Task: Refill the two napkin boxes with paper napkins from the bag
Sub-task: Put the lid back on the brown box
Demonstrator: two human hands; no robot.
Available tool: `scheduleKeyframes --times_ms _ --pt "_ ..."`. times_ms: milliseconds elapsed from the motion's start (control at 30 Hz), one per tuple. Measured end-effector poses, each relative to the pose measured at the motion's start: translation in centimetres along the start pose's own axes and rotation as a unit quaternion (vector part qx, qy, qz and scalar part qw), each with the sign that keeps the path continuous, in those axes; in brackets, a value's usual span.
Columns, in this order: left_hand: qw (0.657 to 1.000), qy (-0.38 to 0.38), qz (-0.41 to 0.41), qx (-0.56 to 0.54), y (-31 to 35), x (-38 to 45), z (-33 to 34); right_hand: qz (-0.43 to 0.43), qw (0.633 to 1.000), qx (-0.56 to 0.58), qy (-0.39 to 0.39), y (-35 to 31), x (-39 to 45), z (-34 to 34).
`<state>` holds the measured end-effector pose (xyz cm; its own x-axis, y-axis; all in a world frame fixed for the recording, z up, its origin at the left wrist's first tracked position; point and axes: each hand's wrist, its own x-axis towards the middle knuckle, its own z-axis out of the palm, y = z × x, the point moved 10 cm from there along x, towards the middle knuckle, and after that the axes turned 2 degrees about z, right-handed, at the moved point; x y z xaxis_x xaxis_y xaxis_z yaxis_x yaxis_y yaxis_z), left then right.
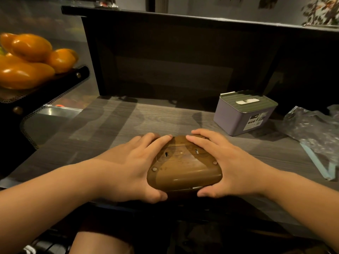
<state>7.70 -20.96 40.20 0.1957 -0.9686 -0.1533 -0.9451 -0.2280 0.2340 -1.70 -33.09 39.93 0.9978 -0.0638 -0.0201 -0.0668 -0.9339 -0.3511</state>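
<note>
Grey wood-grain laminate forms the counter [128, 121], which is backed by a dark raised ledge across the upper half of the frame, while a dim room is suggested beyond it. In the head view, the only one given, a brown wooden napkin box [183, 166] is seen low in the centre of the frame, apparently turned underside up, since small round feet and two little slots are visible on its upper face. It is held from both sides: the left hand [132, 167] is wrapped round its left end, fingers curled over the far edge and thumb tucked under the near edge, and the right hand [225, 162] is clasped round the right end in the same manner. A lilac napkin box [244, 114] with a grey-green slotted lid is stood at centre right, well apart from the hands; a white strip is shown in its slot, so it is judged to be filled or nearly so. A crinkled clear plastic bag [315, 129] is laid at the right edge of the frame, just beside the lilac box; whether napkins remain in it cannot be told. Orange fruit [31, 59] is heaped in a dark tray at the upper left. The step in hand is judged to be opening or closing the base of the brown box; next, the base panel would need to be released or pressed home with both thumbs.
</note>
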Motion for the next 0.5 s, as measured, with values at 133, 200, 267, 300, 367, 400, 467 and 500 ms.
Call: scheduleKeyframes --times_ms 133,200,267,300,367,400,467,500 --pt "0.999 0.010 0.010 -0.035 -0.2 0.1 -0.2 0.001 0.982 0.180 0.057 0.6 -0.5 -0.4" --pt "0.998 0.013 0.012 -0.059 -0.3 0.1 -0.2 0.011 0.978 0.195 0.068 0.9 -0.7 -0.3" --pt "0.998 0.008 0.005 -0.064 -0.6 0.0 -0.1 0.024 0.985 0.160 0.058 1.0 -0.6 -0.1" --pt "0.998 0.002 0.001 -0.060 -0.6 0.0 -0.1 0.030 0.989 0.137 0.052 1.0 -0.5 -0.1" --pt "1.000 -0.016 -0.004 -0.025 -0.3 0.0 -0.5 0.040 0.993 0.105 0.044 0.9 -0.3 0.0" --pt "1.000 -0.022 -0.005 0.003 0.0 0.1 -0.8 0.045 0.993 0.100 0.039 1.0 -0.2 0.1" --pt "0.999 -0.012 -0.016 0.042 1.0 0.9 -1.6 0.049 0.990 0.129 0.021 1.3 -0.3 0.3" --pt "0.999 -0.006 -0.020 0.048 1.5 1.5 -1.8 0.042 0.986 0.160 0.007 1.2 -0.3 0.3"
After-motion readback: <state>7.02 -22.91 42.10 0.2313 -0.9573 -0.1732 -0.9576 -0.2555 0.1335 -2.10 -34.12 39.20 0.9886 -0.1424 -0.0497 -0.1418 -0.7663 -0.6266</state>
